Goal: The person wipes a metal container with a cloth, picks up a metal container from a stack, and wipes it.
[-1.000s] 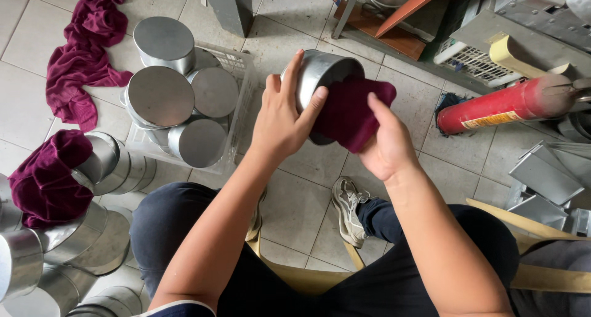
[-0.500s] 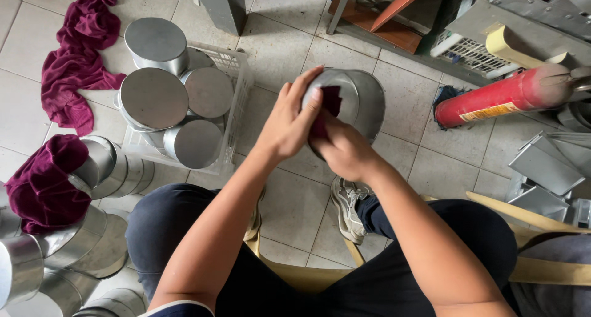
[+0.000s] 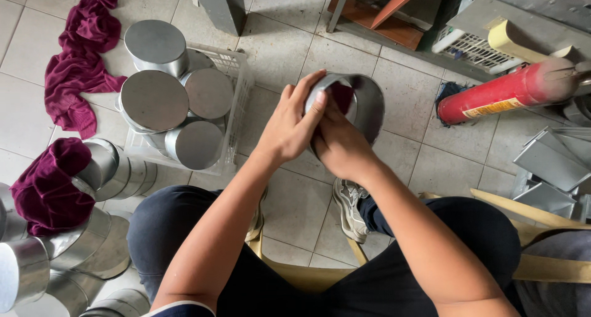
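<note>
A: Where is the round shiny metal tin?

B: Above the tiled floor, before the knees. The left hand grips its rim, fingers curled over the edge.

A: And the right hand?

B: Closed around a dark red cloth, pressed inside the tin. A white plastic basket of similar tins stands left.

Left hand grips rim of round metal tin, held over tiled floor. Right hand pressed inside tin with maroon cloth. White basket of shiny tins left; red fire extinguisher lying right.
</note>
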